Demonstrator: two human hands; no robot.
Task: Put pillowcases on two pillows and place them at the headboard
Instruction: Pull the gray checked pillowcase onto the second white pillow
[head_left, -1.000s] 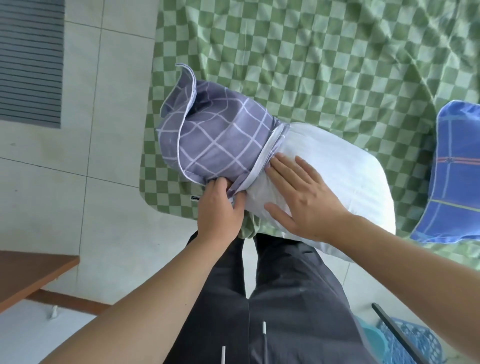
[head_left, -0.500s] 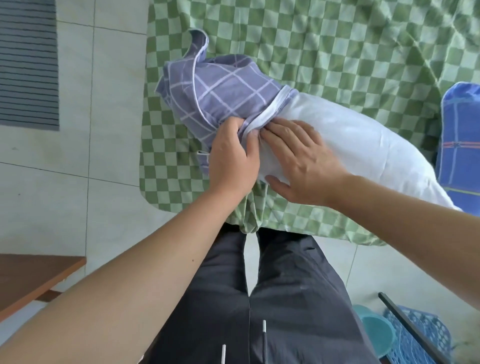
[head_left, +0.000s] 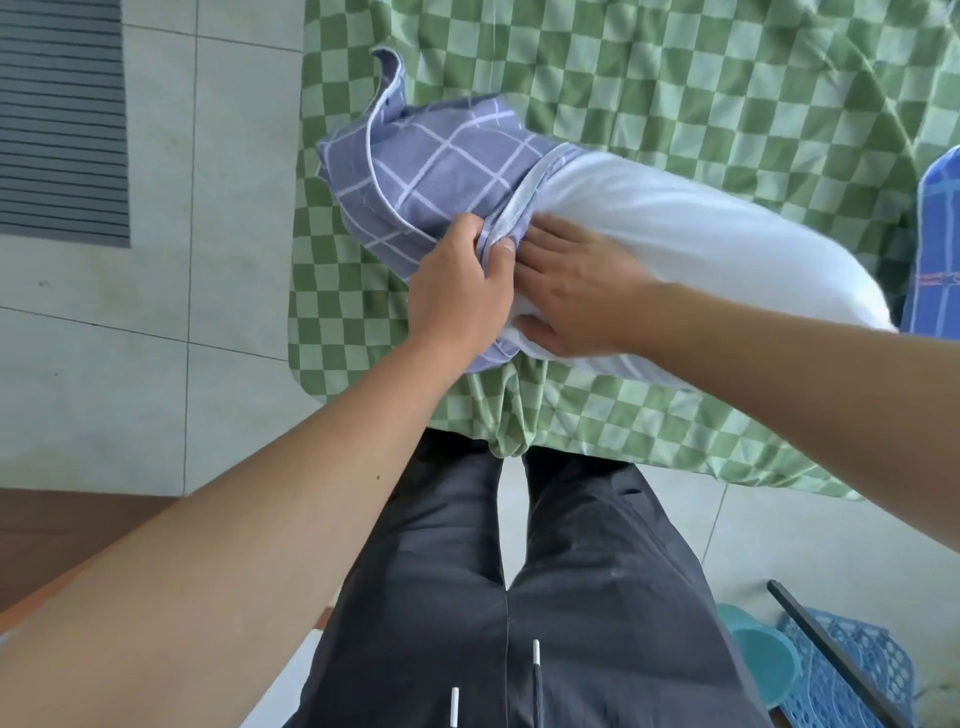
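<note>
A white pillow (head_left: 691, 249) lies across the corner of the bed on a green checked sheet (head_left: 675, 88). Its left end is inside a purple pillowcase (head_left: 441, 171) with white grid lines. My left hand (head_left: 462, 291) is shut on the pillowcase's white-piped open edge. My right hand (head_left: 576, 286) lies flat on the pillow just right of that edge, fingers pointing left and slightly blurred. A blue plaid pillow (head_left: 935, 244) shows at the right border, mostly cut off.
Pale floor tiles (head_left: 156, 338) lie to the left, with a dark slatted panel (head_left: 57, 119) at the far left. A brown wooden surface (head_left: 57, 535) sits at lower left. A blue plastic basket (head_left: 852, 670) and a teal bowl (head_left: 763, 660) stand on the floor at lower right.
My left hand has pulled the pillowcase edge a little further along the pillow. The loose end of the case has flattened and the pillow lies lower on the bed.
</note>
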